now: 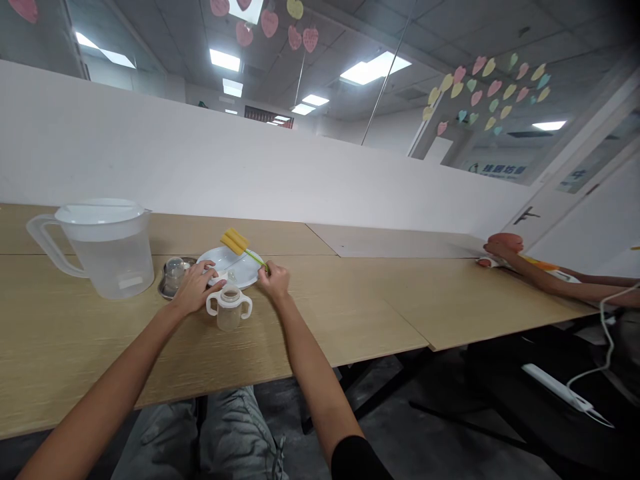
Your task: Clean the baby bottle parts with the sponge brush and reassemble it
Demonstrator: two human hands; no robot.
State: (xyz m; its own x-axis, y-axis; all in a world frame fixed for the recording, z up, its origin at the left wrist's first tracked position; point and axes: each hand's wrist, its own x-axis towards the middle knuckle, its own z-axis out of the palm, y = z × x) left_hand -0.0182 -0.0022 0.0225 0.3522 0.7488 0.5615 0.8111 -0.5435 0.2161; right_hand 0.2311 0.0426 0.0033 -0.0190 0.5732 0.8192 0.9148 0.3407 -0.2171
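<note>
My right hand (275,280) is closed round the thin green handle of a bottle brush with a yellow sponge head (235,241). The sponge head is held above the far side of a white plate (250,272). My left hand (196,288) reaches over the plate's left edge, fingers apart, beside a small whitish part (223,275) lying there. Whether the fingertips touch that part is hard to see. Between my hands, nearer to me, stands a clear baby bottle (229,315) with two white handles and an open top.
A large translucent pitcher (113,257) with a lid stands at the left. Between pitcher and plate, a metal tray (161,288) holds a clear dome-shaped cover (175,272). At the far right, another person's arms (530,270) rest by a doll (505,243). A white wall backs the table.
</note>
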